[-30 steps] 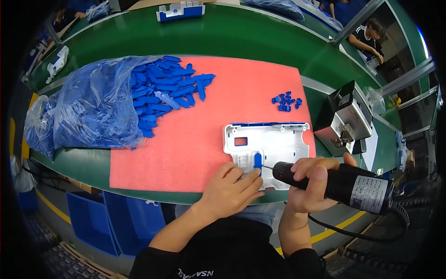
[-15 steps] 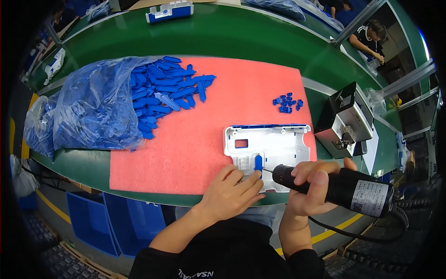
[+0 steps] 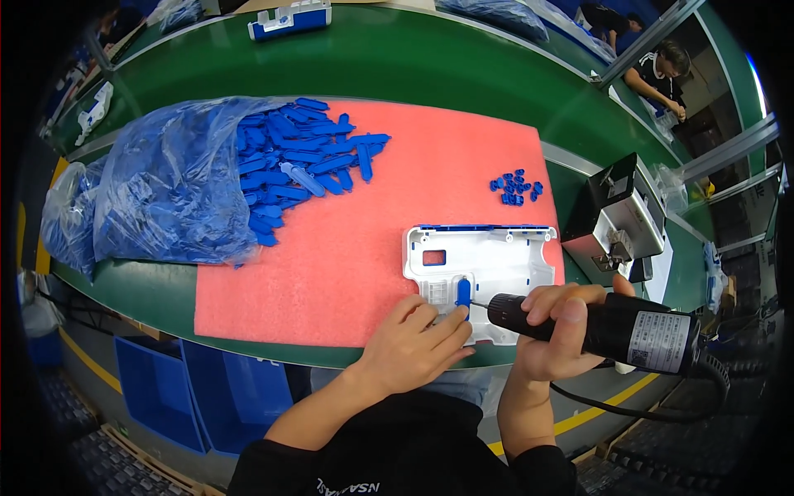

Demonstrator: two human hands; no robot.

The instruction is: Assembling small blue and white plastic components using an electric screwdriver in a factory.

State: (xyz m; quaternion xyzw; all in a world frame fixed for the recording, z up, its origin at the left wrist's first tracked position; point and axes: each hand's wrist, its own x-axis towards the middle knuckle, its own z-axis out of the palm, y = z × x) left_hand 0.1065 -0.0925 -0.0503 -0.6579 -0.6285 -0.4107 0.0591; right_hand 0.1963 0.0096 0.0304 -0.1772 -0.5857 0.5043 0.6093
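Note:
A white plastic housing (image 3: 513,269) with blue trim lies open side up at the mat's near right edge. In it sits a long blue plastic strip (image 3: 464,291), upright in the picture. My left hand (image 3: 411,343) is closed at the housing's near left edge, bent fingertips reaching the strip's lower end. My right hand (image 3: 562,326) is wrapped round a black electric screwdriver (image 3: 616,335), held nearly level. Its thin bit points left and meets the strip or ends right beside it; the exact contact is too small to tell.
A clear bag (image 3: 174,182) spills many blue strips (image 3: 306,153) onto the pink foam mat (image 3: 331,273). Small blue parts (image 3: 514,187) lie at right, near a metal-and-black box device (image 3: 616,219). A blue-white housing (image 3: 289,20) stands far back. Blue bins (image 3: 161,393) are below the table.
The far blue-white housing has shifted slightly left. Both hands, the screwdriver and the near housing keep almost the same places, with only a slight shift of the whole view.

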